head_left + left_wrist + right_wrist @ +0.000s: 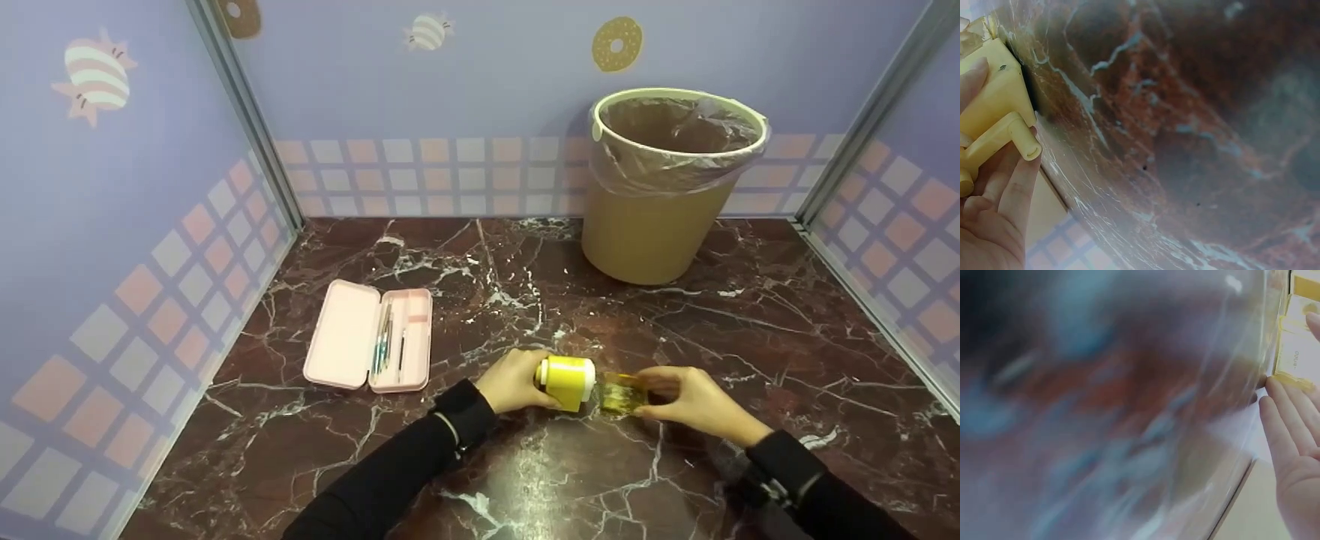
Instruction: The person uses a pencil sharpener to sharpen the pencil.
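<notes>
My left hand (517, 381) grips a yellow hand-crank pencil sharpener (568, 381) just above the marble-patterned table. The sharpener's crank (999, 138) shows in the left wrist view, beside the palm. To the right, the fingers of my right hand (694, 401) pinch a see-through yellow shavings drawer (622, 394), with dark bits visible through its walls. A narrow gap parts the drawer from the sharpener. In the right wrist view the drawer (1297, 351) is at the right edge, partly cut off, between thumb and fingers.
An open pink pencil case (341, 334) with several thin pencils or brushes (385, 341) lies left of my hands. At the back right stands a tan trash bin (652, 232) lined with a clear bag (660, 172). Patterned panels (450, 82) close off the back and sides.
</notes>
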Tool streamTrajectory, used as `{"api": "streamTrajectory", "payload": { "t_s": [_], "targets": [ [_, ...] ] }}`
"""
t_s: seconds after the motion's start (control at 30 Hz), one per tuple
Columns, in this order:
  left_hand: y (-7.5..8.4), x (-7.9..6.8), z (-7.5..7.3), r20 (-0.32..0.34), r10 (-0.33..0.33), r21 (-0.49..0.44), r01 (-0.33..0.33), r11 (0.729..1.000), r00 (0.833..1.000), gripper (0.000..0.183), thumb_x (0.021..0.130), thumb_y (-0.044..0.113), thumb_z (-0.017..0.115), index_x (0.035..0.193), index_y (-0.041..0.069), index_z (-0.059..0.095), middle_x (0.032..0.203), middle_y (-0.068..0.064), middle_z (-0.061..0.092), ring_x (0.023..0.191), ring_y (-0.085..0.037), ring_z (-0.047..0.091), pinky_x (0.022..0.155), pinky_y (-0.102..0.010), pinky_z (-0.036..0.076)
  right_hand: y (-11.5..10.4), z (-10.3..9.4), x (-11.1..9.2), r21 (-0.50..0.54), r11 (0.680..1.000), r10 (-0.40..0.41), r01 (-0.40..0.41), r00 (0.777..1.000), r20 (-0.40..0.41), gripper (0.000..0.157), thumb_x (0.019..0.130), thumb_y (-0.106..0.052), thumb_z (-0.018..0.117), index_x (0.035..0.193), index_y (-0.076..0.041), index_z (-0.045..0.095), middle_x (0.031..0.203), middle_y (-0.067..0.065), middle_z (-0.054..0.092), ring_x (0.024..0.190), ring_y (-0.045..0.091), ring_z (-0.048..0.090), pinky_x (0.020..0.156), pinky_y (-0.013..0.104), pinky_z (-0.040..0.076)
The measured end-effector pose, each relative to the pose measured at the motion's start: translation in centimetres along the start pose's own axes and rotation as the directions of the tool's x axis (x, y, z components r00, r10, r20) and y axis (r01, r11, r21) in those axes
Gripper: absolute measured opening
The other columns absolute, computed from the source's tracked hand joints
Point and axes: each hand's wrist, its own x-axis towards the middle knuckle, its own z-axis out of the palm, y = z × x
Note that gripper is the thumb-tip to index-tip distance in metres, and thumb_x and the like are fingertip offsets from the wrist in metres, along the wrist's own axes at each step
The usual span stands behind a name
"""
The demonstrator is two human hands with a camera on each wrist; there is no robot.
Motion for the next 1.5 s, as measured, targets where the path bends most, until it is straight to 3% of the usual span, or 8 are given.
{"api": "streamTrajectory", "payload": {
  "t_s": [0.33,0.6,0.73,0.9,1.0,1.23,1.4,1.5],
  "targets": [
    [-0.3,-0.2,0.1,-0.010,-0.022,-0.009,0.022,1.000,1.000,0.055,0.068,0.026,0.095,0.114,0.007,0.070,0.102,-0.007,0.078,0.087,-0.017,0.071,0.083,-0.025,0.057,0.3,-3.0,-0.8,-0.058,0.993,0.092,-0.100,0.989,-0.114,0.056,0.082,-0.034,0.084,0.127,-0.005,0.067,0.122,0.015,0.075,0.108,0.023,0.075,0.090,0.029,0.061],
    [-0.4,-0.1,0.2,-0.020,-0.015,-0.002,0.014,1.000,1.000,0.055,0.069,0.028,0.095,0.113,0.007,0.069,0.101,-0.007,0.078,0.087,-0.017,0.071,0.083,-0.025,0.058,-2.2,-10.8,0.5,-0.044,0.989,0.130,-0.143,0.967,-0.217,0.049,0.089,-0.034,0.079,0.128,-0.006,0.065,0.124,0.020,0.072,0.089,-0.002,0.070,0.076,0.020,0.060],
    [-0.5,-0.1,0.2,-0.024,-0.020,-0.001,0.020,1.000,1.000,0.054,0.068,0.028,0.095,0.112,0.007,0.070,0.100,-0.007,0.078,0.087,-0.017,0.071,0.083,-0.025,0.058,-4.0,-15.6,1.7,-0.108,0.978,0.136,-0.181,0.932,-0.337,0.049,0.092,-0.036,0.076,0.131,-0.008,0.064,0.129,0.008,0.070,0.092,-0.012,0.062,0.076,0.011,0.054],
    [-0.6,-0.1,0.0,-0.026,-0.013,0.006,0.013,1.000,1.000,0.053,0.069,0.026,0.094,0.112,0.006,0.070,0.099,-0.007,0.078,0.085,-0.016,0.071,0.081,-0.024,0.058,-6.8,-20.4,3.6,-0.076,0.974,0.163,-0.212,0.897,-0.411,0.056,0.093,-0.039,0.073,0.136,-0.006,0.058,0.106,-0.031,0.065,0.095,-0.013,0.061,0.079,0.004,0.049],
    [-0.6,-0.2,0.0,-0.020,-0.009,0.005,0.009,1.000,1.000,0.053,0.069,0.025,0.094,0.112,0.006,0.069,0.100,-0.008,0.078,0.084,-0.017,0.071,0.080,-0.024,0.058,-8.5,-22.4,4.9,-0.049,0.972,0.186,-0.231,0.875,-0.446,0.056,0.093,-0.042,0.073,0.136,-0.011,0.057,0.098,-0.037,0.061,0.094,-0.013,0.061,0.079,0.001,0.046],
    [-0.5,-0.3,0.0,-0.003,-0.026,-0.009,0.026,1.000,1.000,0.051,0.068,0.025,0.095,0.109,0.007,0.069,0.099,-0.007,0.077,0.084,-0.015,0.070,0.081,-0.023,0.057,-11.5,-25.3,8.9,-0.034,0.961,0.209,-0.275,0.799,-0.564,0.063,0.089,-0.046,0.077,0.139,-0.013,0.057,0.095,-0.031,0.057,0.086,-0.014,0.055,0.072,0.003,0.044],
    [-0.2,-0.1,0.0,-0.002,-0.016,-0.001,0.016,1.000,1.000,0.052,0.068,0.026,0.095,0.109,0.007,0.069,0.099,-0.006,0.077,0.083,-0.014,0.070,0.080,-0.022,0.057,-12.6,-25.7,11.9,-0.095,0.937,0.189,-0.336,0.716,-0.673,0.072,0.087,-0.044,0.076,0.142,-0.002,0.056,0.086,-0.031,0.052,0.089,-0.007,0.050,0.101,0.025,0.050],
    [0.0,0.1,0.0,0.002,-0.010,0.009,0.010,1.000,1.000,0.050,0.068,0.027,0.095,0.106,0.008,0.069,0.097,-0.006,0.077,0.081,-0.013,0.069,0.078,-0.021,0.056,-12.7,-25.3,13.4,-0.163,0.912,0.154,-0.377,0.681,-0.716,0.067,0.087,-0.039,0.073,0.139,0.000,0.059,0.100,-0.012,0.069,0.099,0.010,0.058,0.108,0.035,0.046]
  ]
}}
